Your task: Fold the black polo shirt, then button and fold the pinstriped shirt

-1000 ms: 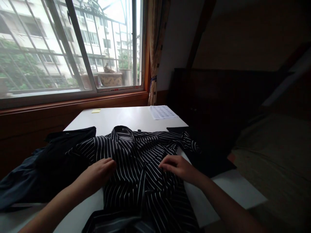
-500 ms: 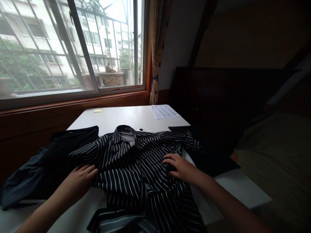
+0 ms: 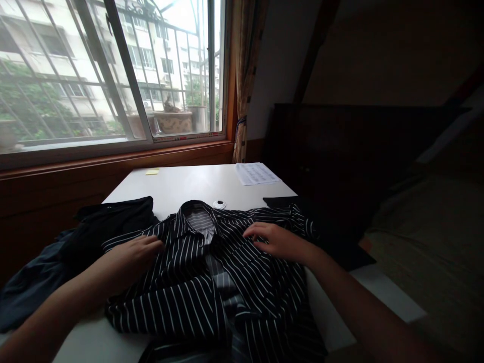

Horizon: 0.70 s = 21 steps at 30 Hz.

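Note:
A black shirt with white stripes lies front up across the table, its collar at the far side and its front parted below the collar. Over the sleeve side at the left is my left hand, fingers stretched and holding nothing I can see. My right hand hovers over or rests on the chest at the right, its fingers apart and slightly bent; whether it touches the cloth I cannot tell. The lower hem runs out of view at the bottom.
Dark folded clothes and a blue-grey garment lie at the left. Another dark garment hangs over the right edge. On the white table are printed papers, a yellow note and a round cable-hole cover.
Both hands have moved up toward the collar end. The shirt's lower left part has spread outward, and its front has parted wider. The collar has shifted slightly nearer.

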Available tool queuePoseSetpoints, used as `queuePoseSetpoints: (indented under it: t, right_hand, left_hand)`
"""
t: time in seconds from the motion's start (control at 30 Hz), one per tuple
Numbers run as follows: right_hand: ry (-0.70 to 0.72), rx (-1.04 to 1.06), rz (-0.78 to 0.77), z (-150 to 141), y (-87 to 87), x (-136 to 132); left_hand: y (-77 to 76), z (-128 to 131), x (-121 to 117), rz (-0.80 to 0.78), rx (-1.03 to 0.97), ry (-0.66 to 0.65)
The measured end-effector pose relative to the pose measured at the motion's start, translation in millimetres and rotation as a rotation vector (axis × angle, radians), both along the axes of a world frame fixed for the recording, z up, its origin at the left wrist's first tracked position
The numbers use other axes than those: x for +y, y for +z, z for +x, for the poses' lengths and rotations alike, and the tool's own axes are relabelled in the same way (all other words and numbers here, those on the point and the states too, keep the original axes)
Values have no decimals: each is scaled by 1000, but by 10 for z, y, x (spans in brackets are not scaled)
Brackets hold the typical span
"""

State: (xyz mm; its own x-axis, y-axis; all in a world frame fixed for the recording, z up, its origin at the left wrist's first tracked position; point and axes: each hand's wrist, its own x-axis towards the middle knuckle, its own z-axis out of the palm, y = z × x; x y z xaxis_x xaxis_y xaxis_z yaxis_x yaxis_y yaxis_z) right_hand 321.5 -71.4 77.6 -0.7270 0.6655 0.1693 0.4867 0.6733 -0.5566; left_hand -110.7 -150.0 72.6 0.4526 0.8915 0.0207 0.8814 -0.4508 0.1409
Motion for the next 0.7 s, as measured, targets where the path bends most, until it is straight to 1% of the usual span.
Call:
queuePoseSetpoints:
  t: [0.03,0.07,0.13,0.23,0.33,0.43,0.53,0.6,0.7]
  right_hand:
    - [-2,39,16,-143,-21,77]
    - [2,55,33,-289,-61,159]
    - [25,37,77,-573,-189,331]
    - [67,-3,138,-912,-434,570]
    - [64,65,149,-1089,-678,719]
    - [4,147,145,-1122,-874,758]
    - [-73,223,145,-1094,-986,751]
    - [-114,296,127,-1081,-1009,752]
    - [-156,416,56,-1080,-997,764]
  left_hand:
    - [18,123,147,36,15,-73]
    - [11,235,298,80,12,-103]
    - [-66,411,593,146,-13,-98]
    - [-278,539,982,157,-27,-182]
    - [-509,564,1253,129,-134,-225]
    - [-721,555,1391,136,-266,-221]
    - [-895,530,1442,164,-358,-160]
    - [-965,507,1454,169,-401,-123]
    - [-996,476,1449,149,-441,-98]
